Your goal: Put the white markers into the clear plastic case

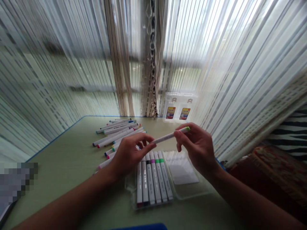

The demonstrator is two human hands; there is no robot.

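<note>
Between my two hands is a white marker (165,138) with a light green end, tilted up to the right. My left hand (130,150) pinches its lower left end between thumb and fingertips. The thumb and fingers of my right hand (198,143) close on it near the green end. Below them lies an open clear plastic case (177,191); its left half holds a row of several white markers (153,182) with black, purple and green bands. A white sheet shows in the right half. My left hand covers part of the row's upper left.
A loose pile of white markers (117,132) with coloured ends lies behind my left hand. Clear packaging (177,107) with two labels stands at the table's (67,147) back edge, before string curtains (216,48). A blue object (144,226) shows at the front edge.
</note>
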